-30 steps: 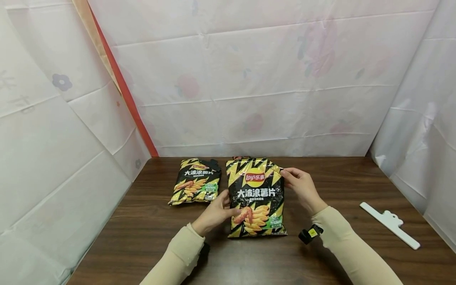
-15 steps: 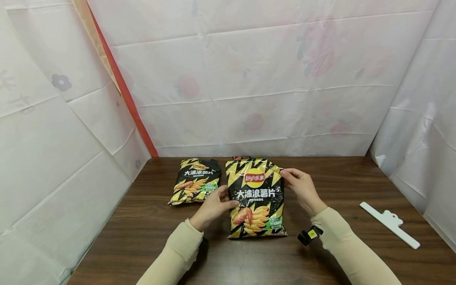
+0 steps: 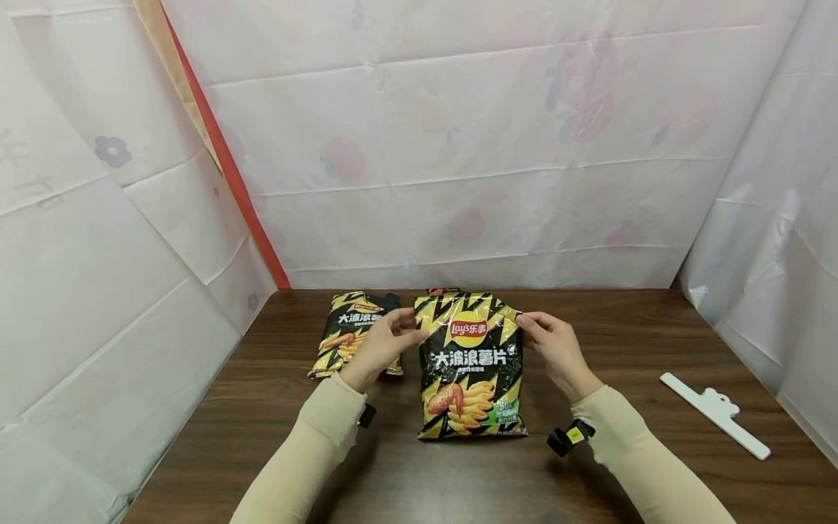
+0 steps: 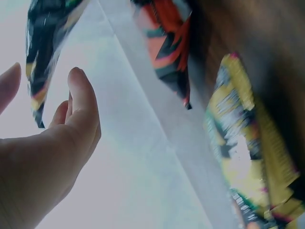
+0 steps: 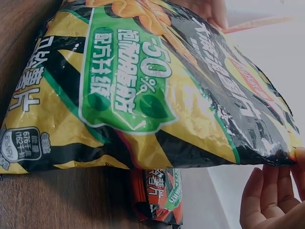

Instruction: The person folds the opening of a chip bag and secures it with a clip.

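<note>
Front chip bag (image 3: 470, 364) was held face-on over the bench (image 3: 628, 342) (base contact unclear). Right hand (image 3: 556, 349) pinched its upper right corner; left hand (image 3: 380, 346) was at its upper left edge, fingers parted. Second chip bag (image 3: 337, 342) lay left of it, red bag (image 5: 157, 196) behind, white clip (image 3: 713, 415) well right.

The front bag (image 3: 470, 370) shows "Lay's", "大波浪薯片", "-50%"

Jagged black and yellow stripes cross the front chip bag (image 3: 469, 367) (its lower patch (image 5: 121, 81) is green).
</note>
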Available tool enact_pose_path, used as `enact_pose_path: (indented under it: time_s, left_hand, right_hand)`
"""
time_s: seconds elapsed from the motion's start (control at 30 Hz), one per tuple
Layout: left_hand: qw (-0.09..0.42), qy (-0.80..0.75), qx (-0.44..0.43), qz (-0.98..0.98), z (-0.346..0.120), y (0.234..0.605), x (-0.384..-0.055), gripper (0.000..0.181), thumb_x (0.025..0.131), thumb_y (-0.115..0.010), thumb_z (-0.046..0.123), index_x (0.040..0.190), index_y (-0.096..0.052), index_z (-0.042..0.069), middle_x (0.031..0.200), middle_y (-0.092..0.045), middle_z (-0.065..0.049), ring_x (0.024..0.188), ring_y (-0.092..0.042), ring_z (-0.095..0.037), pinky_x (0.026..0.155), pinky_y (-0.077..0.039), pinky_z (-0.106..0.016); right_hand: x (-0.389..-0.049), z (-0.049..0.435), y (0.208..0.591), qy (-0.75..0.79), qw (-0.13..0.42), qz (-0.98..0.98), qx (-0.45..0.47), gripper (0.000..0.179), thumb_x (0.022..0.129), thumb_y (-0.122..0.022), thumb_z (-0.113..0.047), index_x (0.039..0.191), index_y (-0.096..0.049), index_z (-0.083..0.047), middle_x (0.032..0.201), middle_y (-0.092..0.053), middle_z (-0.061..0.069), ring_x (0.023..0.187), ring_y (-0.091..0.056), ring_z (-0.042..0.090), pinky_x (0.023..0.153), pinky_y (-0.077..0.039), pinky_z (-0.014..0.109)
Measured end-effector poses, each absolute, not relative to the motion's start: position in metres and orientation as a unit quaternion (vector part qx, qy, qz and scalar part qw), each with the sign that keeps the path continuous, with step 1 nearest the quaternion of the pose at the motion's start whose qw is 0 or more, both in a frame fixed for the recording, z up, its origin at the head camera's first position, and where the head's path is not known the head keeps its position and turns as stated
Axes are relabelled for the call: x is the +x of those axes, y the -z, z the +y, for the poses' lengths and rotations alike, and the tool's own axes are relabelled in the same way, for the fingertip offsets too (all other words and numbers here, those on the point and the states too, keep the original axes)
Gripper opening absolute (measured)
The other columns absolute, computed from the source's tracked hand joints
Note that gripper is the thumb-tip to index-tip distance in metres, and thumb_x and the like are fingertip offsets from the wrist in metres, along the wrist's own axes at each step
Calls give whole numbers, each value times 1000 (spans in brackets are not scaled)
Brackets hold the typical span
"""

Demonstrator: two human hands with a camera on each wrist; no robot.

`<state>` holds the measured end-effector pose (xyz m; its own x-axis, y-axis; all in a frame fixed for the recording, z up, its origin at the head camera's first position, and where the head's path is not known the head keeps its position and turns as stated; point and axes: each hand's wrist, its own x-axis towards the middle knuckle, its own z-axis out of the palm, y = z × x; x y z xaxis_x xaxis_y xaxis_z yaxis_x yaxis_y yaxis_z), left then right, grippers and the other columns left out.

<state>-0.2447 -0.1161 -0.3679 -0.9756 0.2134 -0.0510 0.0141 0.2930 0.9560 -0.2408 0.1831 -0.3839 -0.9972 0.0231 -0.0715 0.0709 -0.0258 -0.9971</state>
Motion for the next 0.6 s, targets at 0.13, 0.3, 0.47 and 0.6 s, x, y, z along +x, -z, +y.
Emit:
enact_pose_path:
  time_s: [0.13, 0.3, 0.47, 0.6]
  left_hand:
    - [80, -580, 77, 807, -117, 355, -252, 62, 93, -69, 27, 147, -43, 11, 144, -48, -15, 128, -50, -31, 104, -44, -49]
    - [73, -556, 93, 823, -115, 342, -263, 54, 94, -67, 32, 142, -50, 17, 143, -51, -10, 125, -52, -28, 101, -45, -48]
    - [51, -540, 104, 834, -109, 329, -270, 50, 94, -67, 31, 140, -51, 16, 140, -55, -8, 124, -55, -26, 99, -47, -47]
    - [23, -523, 105, 845, -100, 317, -272, 50, 94, -67, 31, 139, -52, 16, 139, -56, -6, 127, -54, -26, 103, -46, -46]
  right_hand:
    - [-240, 183, 384, 727, 16, 686, 31, 11, 95, -66, -27, 96, -71, -17, 90, -65, -13, 81, -64, 4, 77, -55, 22]
    - [-239, 182, 384, 734, 15, 678, 29, 9, 95, -66, -27, 90, -71, -22, 88, -65, -13, 80, -63, 4, 78, -54, 24]
    - [-237, 180, 383, 739, 13, 673, 21, 11, 96, -65, -26, 86, -71, -25, 88, -65, -13, 80, -63, 5, 79, -54, 26]
    - [-236, 179, 383, 739, 8, 674, 17, 11, 96, -65, -25, 86, -70, -25, 88, -65, -13, 80, -63, 4, 79, -54, 26]
